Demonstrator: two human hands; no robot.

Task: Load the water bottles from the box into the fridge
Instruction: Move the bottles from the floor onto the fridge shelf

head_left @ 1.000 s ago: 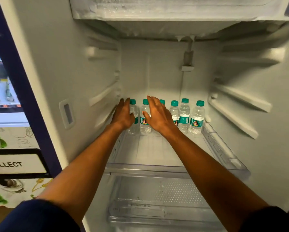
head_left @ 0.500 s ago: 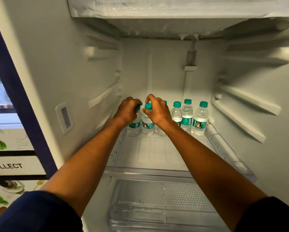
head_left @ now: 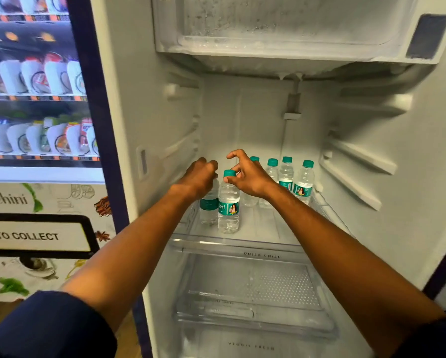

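Note:
Small clear water bottles with green caps stand on the clear fridge shelf [head_left: 266, 245]. Two stand forward of the rest. My left hand [head_left: 200, 177] is closed over the top of the left water bottle [head_left: 208, 206], hiding its cap. My right hand [head_left: 250, 175] pinches the cap of the second water bottle [head_left: 228, 205] between thumb and fingers, with the index finger raised. Behind my right hand, several more bottles [head_left: 304, 182] stand in a row at the back of the shelf. The box is out of sight.
The frosted freezer compartment [head_left: 281, 29] hangs above. Under the shelf sits a clear drawer [head_left: 255, 293]. Rail ledges [head_left: 356, 161] run along the fridge's side walls. A vending machine [head_left: 35, 99] stands to the left of the fridge.
Both hands closed on the two left bottles' tops and brought them forward from the back row toward the shelf's front. The view tilted up and shifted left.

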